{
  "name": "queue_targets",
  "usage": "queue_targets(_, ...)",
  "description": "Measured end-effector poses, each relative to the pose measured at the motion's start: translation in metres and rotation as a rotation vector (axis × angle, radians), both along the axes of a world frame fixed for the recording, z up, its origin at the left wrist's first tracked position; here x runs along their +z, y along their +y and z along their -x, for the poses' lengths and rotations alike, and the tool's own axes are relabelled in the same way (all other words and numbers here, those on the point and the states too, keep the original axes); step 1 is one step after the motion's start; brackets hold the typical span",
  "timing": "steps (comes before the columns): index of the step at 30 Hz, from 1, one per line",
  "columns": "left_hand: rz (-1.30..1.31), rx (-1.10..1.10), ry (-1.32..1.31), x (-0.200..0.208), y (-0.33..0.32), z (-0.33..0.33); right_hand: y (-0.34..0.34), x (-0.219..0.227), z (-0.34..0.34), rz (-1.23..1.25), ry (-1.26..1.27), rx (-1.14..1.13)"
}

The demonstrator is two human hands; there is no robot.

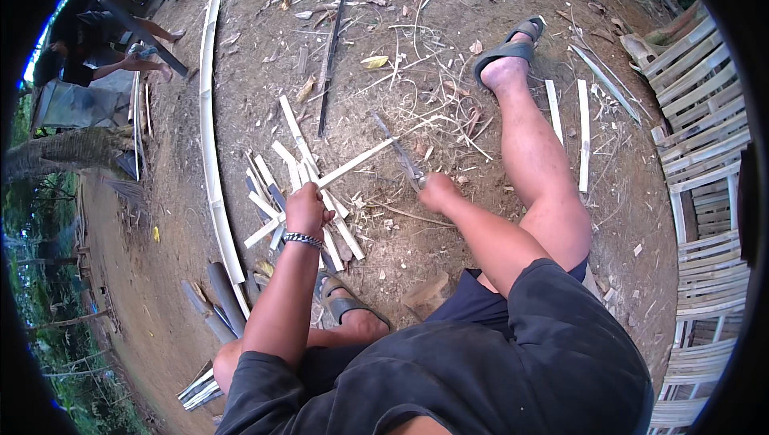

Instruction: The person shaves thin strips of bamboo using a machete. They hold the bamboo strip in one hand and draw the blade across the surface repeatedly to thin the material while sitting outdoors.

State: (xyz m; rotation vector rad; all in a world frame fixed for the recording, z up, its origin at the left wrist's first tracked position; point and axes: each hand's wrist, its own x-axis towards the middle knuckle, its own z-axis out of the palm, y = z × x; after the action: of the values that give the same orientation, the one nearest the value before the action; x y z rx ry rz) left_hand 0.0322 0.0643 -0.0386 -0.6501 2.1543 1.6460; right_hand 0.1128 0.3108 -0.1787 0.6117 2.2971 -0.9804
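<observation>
My left hand (307, 209) is closed around a pale bamboo strip (356, 163), with a chain bracelet on the wrist. The strip slants up to the right from the fist, and its far part meets the blade of a knife (402, 156). My right hand (439, 193) grips the knife's handle, which is mostly hidden by the fingers. A thin pale shaving (428, 121) curls out beyond the blade. Below and around my left hand, several cut bamboo strips (346, 235) lie in a loose pile on the dirt.
A long split bamboo length (210, 114) lies at the left, and a dark thin strip (330, 58) lies ahead. Curled shavings (452, 110) litter the ground. Bamboo slatting (701, 106) stands along the right. Dark bamboo pieces (227, 295) lie near my left knee. Another person (96, 54) sits far left.
</observation>
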Motion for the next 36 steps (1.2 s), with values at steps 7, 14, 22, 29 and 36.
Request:
queue_targets(7,-0.047,0.084,-0.046,0.005,0.013,-0.007,-0.041,0.089,-0.001,0.104,0.225,0.287)
queue_targets(14,-0.105,0.141,-0.100,0.004,0.009,-0.003,-0.011,0.059,0.011,0.104,-0.044,0.118)
queue_targets(22,-0.096,0.135,-0.061,-0.001,0.011,0.005,0.021,0.016,0.003,-0.046,-0.077,0.057)
queue_targets(29,-0.159,0.254,-0.087,0.012,0.010,0.009,0.034,0.018,-0.011,-0.124,-0.092,0.018)
queue_targets(36,-0.106,0.081,-0.090,0.000,-0.012,0.004,0.032,-0.050,-0.007,-0.107,-0.050,0.089)
